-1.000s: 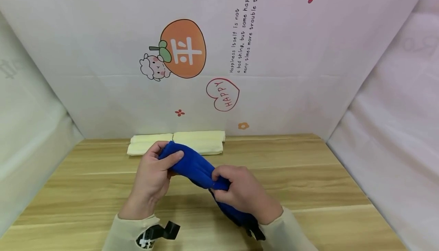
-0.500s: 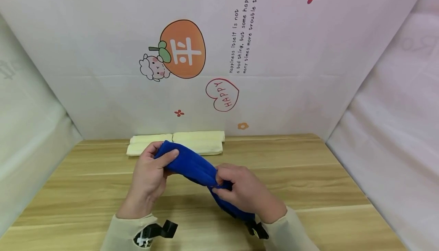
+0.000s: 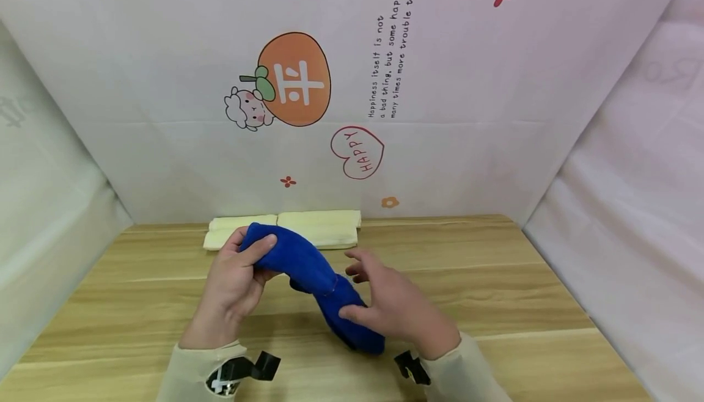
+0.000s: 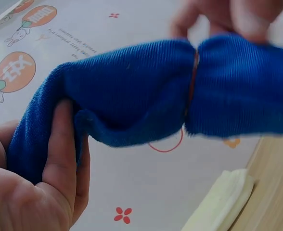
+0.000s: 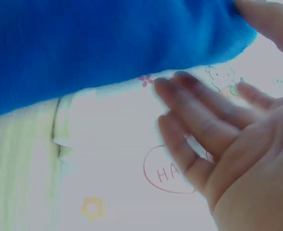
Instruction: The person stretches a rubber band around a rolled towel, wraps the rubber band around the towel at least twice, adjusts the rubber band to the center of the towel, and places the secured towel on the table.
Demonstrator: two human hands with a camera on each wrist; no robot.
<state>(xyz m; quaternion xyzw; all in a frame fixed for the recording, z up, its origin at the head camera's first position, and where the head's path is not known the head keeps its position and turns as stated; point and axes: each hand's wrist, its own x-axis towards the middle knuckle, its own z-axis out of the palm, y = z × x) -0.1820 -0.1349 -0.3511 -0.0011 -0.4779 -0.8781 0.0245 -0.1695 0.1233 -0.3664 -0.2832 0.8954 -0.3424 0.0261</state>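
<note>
A folded blue towel (image 3: 299, 258) is cinched around its middle by a thin reddish band (image 4: 193, 82), which pulls it into a waist. My left hand (image 3: 233, 277) grips the towel's far left end, thumb on top and fingers underneath. From there the towel slopes down to the right, its other end low over the table. My right hand (image 3: 396, 301) is spread beside the lower half, thumb overlapping the towel's edge in the head view. In the right wrist view its fingers (image 5: 199, 115) are loosely extended, just below the blue cloth, and hold nothing.
A pale yellow towel (image 3: 319, 228), folded and tied round its middle too, lies at the back of the wooden table (image 3: 495, 280) against the printed white backdrop (image 3: 451, 145). White cloth walls stand on both sides. Black camera mounts (image 3: 266, 365) sit on the wrists.
My right hand has let go of the towel's tied middle and spread its fingers, baring the band. My left hand has shifted slightly left with the towel, and the lower end has swung left.
</note>
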